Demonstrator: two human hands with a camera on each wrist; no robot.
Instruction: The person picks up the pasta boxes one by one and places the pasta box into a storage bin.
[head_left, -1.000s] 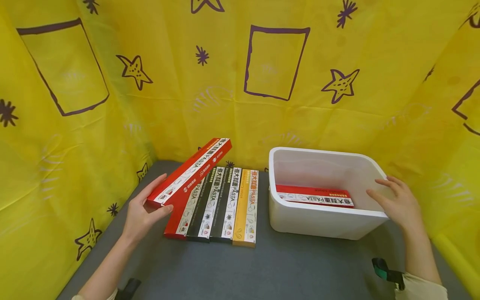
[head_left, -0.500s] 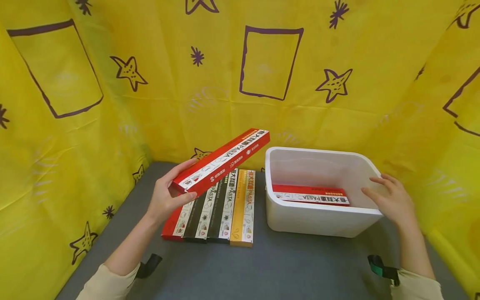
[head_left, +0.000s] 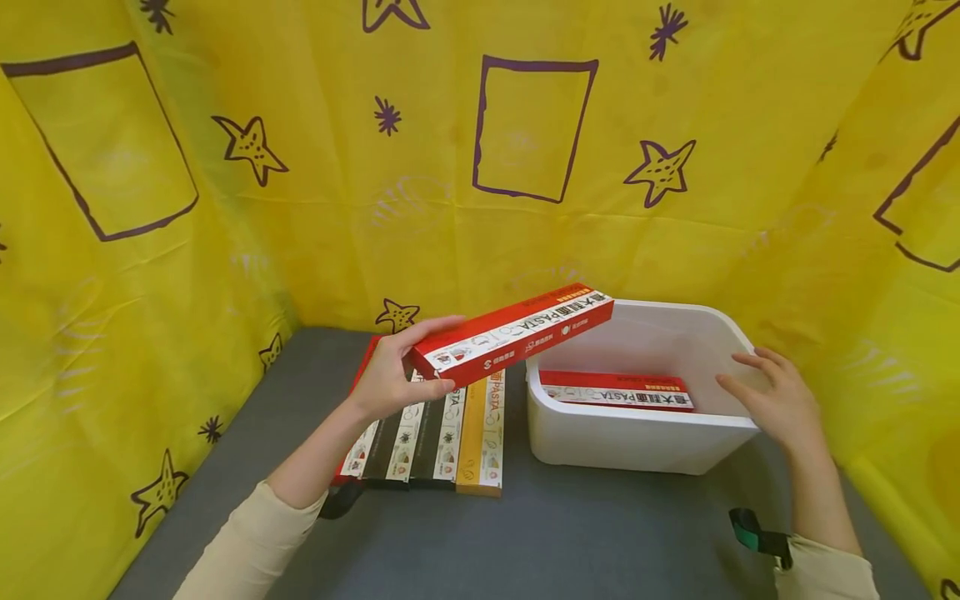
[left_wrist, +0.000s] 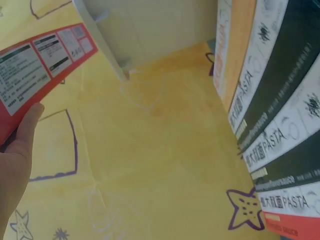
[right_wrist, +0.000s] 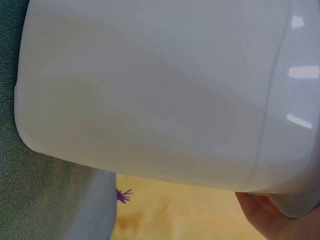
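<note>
My left hand (head_left: pixel 393 371) pinches the near end of a red pasta box (head_left: pixel 525 329), thumb on the near side. The box slants up to the right in the air, its far end overlapping the left rim of a white bin (head_left: pixel 637 446). Inside the bin lies another red pasta box (head_left: pixel 615 392). My right hand (head_left: pixel 783 404) rests at the bin's right rim, thumb and fingers spread loosely over the inside. The right wrist view shows mostly the bin's smooth outer wall (right_wrist: pixel 140 100), with part of the hand at its edge.
Left of the bin, a yellow pasta box (head_left: pixel 472 450), two black boxes (head_left: pixel 431 454) and a red box lie side by side on the grey table (head_left: pixel 562 542). My left hand and the held box partly cover them. A yellow patterned curtain (head_left: pixel 337 250) encloses the table.
My left hand has carried the red pasta box rightward, from above the row of boxes to the bin's left rim. My right hand has stayed at the bin's right rim.
</note>
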